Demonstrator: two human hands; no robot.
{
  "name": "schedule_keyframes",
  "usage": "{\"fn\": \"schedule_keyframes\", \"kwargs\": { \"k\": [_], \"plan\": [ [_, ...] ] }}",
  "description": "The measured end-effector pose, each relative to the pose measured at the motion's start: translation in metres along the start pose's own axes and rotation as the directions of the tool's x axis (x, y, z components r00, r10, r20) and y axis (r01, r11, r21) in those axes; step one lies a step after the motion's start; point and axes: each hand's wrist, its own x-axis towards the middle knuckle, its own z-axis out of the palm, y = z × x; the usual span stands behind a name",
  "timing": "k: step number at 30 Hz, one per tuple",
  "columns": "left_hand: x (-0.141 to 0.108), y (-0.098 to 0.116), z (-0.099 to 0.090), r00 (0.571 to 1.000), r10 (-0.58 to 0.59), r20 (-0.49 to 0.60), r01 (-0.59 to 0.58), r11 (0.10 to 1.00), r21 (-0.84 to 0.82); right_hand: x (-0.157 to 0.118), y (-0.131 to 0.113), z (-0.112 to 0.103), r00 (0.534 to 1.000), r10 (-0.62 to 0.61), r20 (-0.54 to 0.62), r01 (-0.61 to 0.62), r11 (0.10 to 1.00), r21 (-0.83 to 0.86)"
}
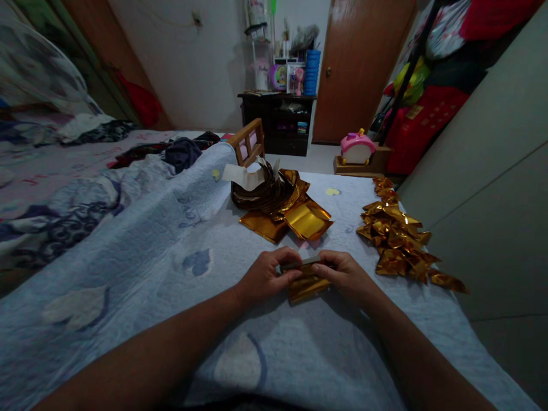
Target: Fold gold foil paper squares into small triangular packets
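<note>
Both hands hold one gold foil sheet [306, 287] low over the bed cover, its far edge folded over to a pale strip. My left hand [270, 273] pinches the left end between thumb and fingers. At the right end, my right hand [345, 275] grips the same fold with its thumb on top. Just beyond the hands lie loose flat gold sheets [307, 218] beside a curled stack of dark-edged sheets [261, 191]. Several folded gold foil pieces [396, 234] are heaped at the right edge of the bed.
The light blue cover [158, 297] has raised folds on the left. Rumpled clothes [182, 154] lie at the back left. Past the bed's far edge are a wooden frame [249, 142], a dark cabinet [276, 123] and a pink toy [358, 147]. A pale panel [483, 188] borders the right side.
</note>
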Motion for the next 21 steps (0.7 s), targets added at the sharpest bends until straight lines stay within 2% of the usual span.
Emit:
{"fn": "schedule_keyframes", "kwargs": {
  "k": [3,9,14,21],
  "plan": [
    [0.0000,0.0029,0.0007,0.998,-0.064,-0.009,0.063,0.995,-0.072,-0.0001,-0.0006,-0.0010,0.998,-0.021,-0.059,0.022,1.000,0.011],
    [0.0008,0.0029,-0.0016,0.985,-0.174,-0.011,0.174,0.984,-0.038,0.0002,0.0003,-0.0011,0.991,0.010,-0.131,-0.005,0.999,0.033],
    [0.0010,0.0044,-0.0009,0.989,-0.147,-0.013,0.145,0.985,-0.089,-0.0004,0.0017,-0.0018,0.991,0.029,-0.131,-0.023,0.999,0.048],
    [0.0015,0.0058,-0.0007,0.993,-0.111,-0.046,0.109,0.993,-0.050,-0.0021,0.0002,0.0002,0.994,0.046,-0.096,-0.039,0.996,0.081]
  ]
}}
